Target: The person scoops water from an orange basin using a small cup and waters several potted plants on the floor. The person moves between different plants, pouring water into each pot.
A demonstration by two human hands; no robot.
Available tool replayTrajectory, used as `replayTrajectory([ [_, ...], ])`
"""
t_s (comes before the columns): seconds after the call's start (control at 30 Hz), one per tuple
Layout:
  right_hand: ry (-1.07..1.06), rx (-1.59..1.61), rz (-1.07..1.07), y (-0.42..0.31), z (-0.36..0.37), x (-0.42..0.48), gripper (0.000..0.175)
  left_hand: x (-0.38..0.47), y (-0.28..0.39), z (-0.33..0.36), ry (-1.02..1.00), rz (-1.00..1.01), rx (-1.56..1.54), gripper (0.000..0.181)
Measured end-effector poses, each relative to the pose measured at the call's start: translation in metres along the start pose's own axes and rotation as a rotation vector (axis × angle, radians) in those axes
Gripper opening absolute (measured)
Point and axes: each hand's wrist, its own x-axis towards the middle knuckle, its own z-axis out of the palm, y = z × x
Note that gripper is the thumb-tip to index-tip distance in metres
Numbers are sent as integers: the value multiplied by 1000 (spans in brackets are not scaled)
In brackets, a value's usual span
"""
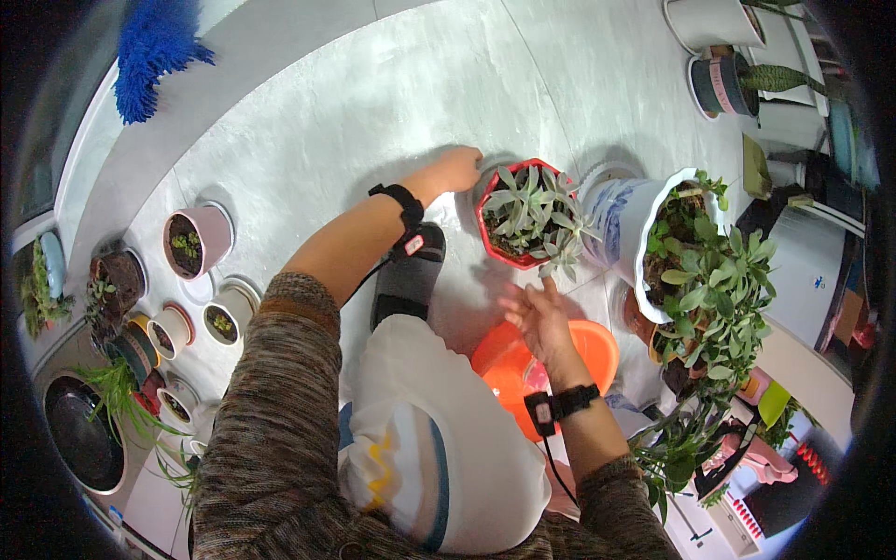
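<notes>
A succulent with grey-green leaves (528, 199) grows in a red polygonal pot (483, 225) on the grey floor. My left hand (456, 169) is beside the pot's left side, low over the floor, with its fingers bent; whether it touches or holds anything is unclear. Below the pot, my right hand (539, 315) is palm up with fingers spread and nothing in it, its fingertips near the lowest leaves. Under that hand stands an orange plastic basin (595, 350) with something pink and white inside.
A large blue-and-white pot (616, 224) with a leafy plant (721, 280) stands close on the right. Several small pots, among them a pink one (213, 238), stand at left. A blue fluffy duster (150, 56) is at upper left. My shoe (420, 259) is between my arms.
</notes>
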Motion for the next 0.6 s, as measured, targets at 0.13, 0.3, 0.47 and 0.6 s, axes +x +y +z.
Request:
replayTrajectory([
  [0.13,-62,259,34,-4,15,38,20,8,6,1,-241,-243,-242,22],
  [0.3,53,266,-59,7,7,55,14,12,10,5,-176,-178,-109,19],
  [0.47,53,219,-50,4,-13,49,21,-9,9,8,-191,-280,-301,19],
  [0.6,78,151,-30,0,-20,34,23,-33,9,4,-262,-405,-518,25],
])
